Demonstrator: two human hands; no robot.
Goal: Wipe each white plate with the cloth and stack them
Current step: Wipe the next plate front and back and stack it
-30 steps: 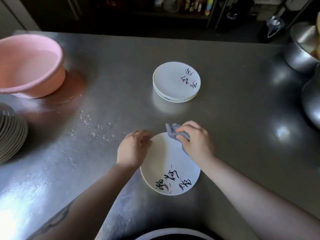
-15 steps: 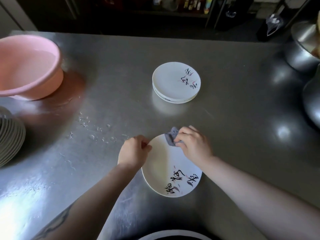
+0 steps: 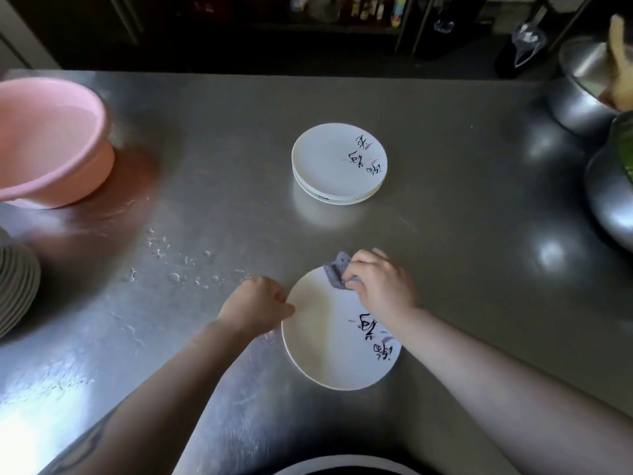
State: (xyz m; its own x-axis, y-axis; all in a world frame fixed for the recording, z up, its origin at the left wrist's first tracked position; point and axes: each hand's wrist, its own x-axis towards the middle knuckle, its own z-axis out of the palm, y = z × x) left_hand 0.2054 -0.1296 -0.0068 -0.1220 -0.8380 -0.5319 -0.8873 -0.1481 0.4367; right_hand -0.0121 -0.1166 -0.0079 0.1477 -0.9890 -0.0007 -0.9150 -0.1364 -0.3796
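A white plate [image 3: 329, 341] with dark calligraphy lies near the front of the steel counter. My left hand [image 3: 255, 308] grips its left rim. My right hand [image 3: 380, 284] holds a small grey-purple cloth [image 3: 337, 272] pressed on the plate's far edge. Farther back in the middle stands a short stack of white plates [image 3: 337, 164] with the same markings.
A pink basin [image 3: 48, 145] sits at the far left, and a pile of ribbed plates [image 3: 15, 286] at the left edge. Steel bowls [image 3: 582, 90] crowd the right side. Water drops [image 3: 178, 265] dot the counter [image 3: 462, 200] left of the plate.
The plate has turned in my hands, so its calligraphy has swung from the near edge round to the right. The cloth has stayed at the far rim.
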